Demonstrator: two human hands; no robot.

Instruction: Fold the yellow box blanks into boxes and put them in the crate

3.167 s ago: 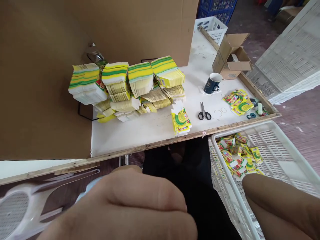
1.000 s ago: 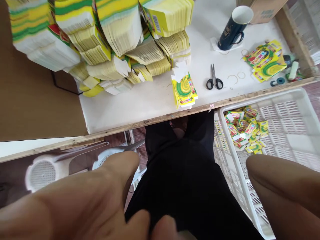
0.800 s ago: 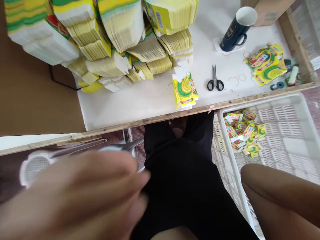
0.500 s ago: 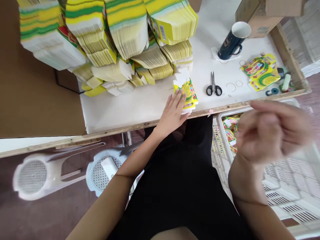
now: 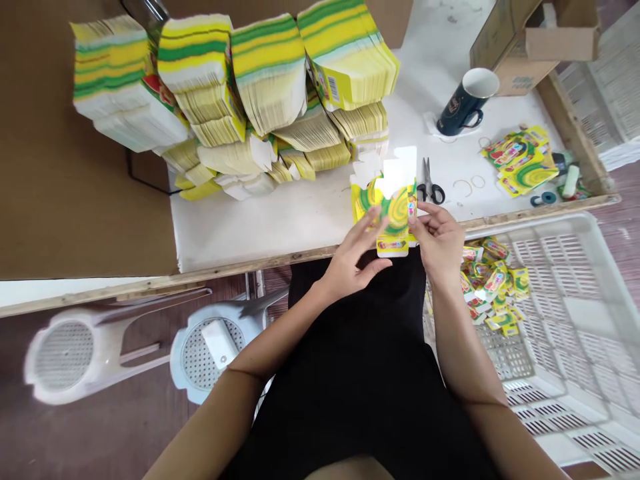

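Note:
A flat, unfolded yellow-and-green carton [image 5: 396, 212] with white end flaps is raised just above the table's front edge. My right hand [image 5: 441, 241] pinches its right edge between thumb and fingers. At its left side is my left hand [image 5: 350, 261], fingers spread and thumb apart, the fingertips at the carton's printed face. Whether they press on it I cannot tell. Behind it lie more flat cartons [image 5: 364, 181], partly covered by the raised one. Black-handled scissors [image 5: 428, 183] lie just beyond my right hand, one handle loop partly hidden.
Stacked bundles of flat cartons [image 5: 270, 67] fill the table's back left. A dark mug [image 5: 457, 110], loose cartons [image 5: 525, 160] and an open cardboard box [image 5: 525, 50] are at the right. Below, a white plastic basket [image 5: 555, 320] holds many small folded boxes [image 5: 493, 280]. Two stools [image 5: 200, 390] stand left.
My right hand has come in from above the basket to the carton and now grips its edge. A carton is raised off the small pile, and my left hand no longer lies flat on it.

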